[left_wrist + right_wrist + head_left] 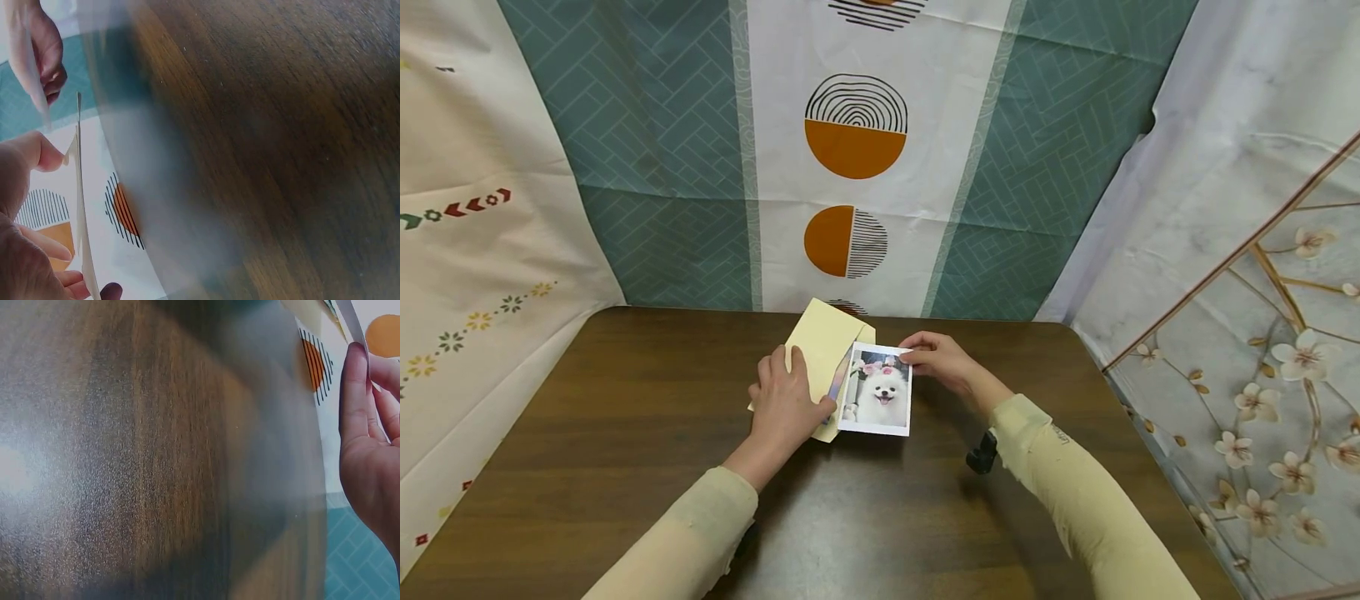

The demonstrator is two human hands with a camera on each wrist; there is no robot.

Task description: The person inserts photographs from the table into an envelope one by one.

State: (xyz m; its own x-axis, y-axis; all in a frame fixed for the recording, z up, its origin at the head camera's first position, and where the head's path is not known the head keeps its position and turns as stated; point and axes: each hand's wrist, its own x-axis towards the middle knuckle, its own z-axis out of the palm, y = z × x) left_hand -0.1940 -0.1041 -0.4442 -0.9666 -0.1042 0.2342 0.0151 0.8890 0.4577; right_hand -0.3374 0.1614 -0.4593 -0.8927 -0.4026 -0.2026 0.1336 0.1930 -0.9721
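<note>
A pale yellow envelope is gripped in my left hand, thumb on its front near the opening and fingers at the left side. In the left wrist view the envelope shows edge-on between thumb and fingers. A strip of a colourful picture shows inside its opening. My right hand pinches a white-bordered photo of a fluffy white dog with pink flowers on its head by the upper right edge. The photo overlaps the envelope's right side in the head view. The right wrist view shows the photo's edge between thumb and fingers.
Both hands are over a dark brown wooden table. Behind the table hangs a teal and white patterned curtain. A flowered cloth hangs at the right, and a small black device is at the right wrist.
</note>
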